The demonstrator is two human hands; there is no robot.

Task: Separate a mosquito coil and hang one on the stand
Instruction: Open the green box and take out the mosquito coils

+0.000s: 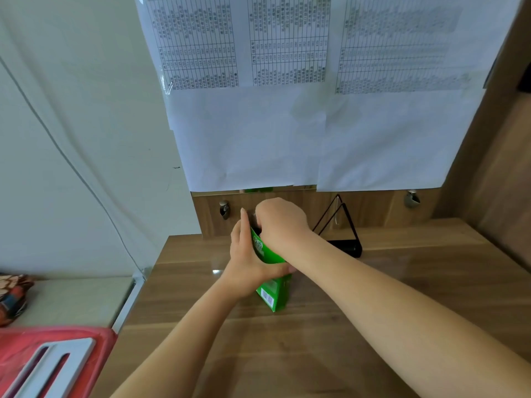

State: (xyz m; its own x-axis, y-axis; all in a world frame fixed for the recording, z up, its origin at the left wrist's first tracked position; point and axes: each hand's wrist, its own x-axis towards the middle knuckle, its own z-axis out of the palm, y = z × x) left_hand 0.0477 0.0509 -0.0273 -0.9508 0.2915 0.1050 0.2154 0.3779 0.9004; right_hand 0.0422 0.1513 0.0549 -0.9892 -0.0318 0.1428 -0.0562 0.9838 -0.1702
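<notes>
A green mosquito coil box [273, 291] stands upright on the wooden desk [316, 340]. My left hand [247, 262] grips the box around its left side, thumb across the front. My right hand [280, 222] reaches into the box's open top with its fingers curled inside; whatever they hold is hidden. A black triangular wire stand [343, 231] sits on the desk just right of my hands, against the back panel. No coil is visible.
White printed sheets [287, 110] hang on the wall above the desk. Two metal pegs [224, 209] [411, 199] stick out of the wooden back panel. A red item with a white frame [48, 360] lies at the lower left, beside a colourful bag [13, 297].
</notes>
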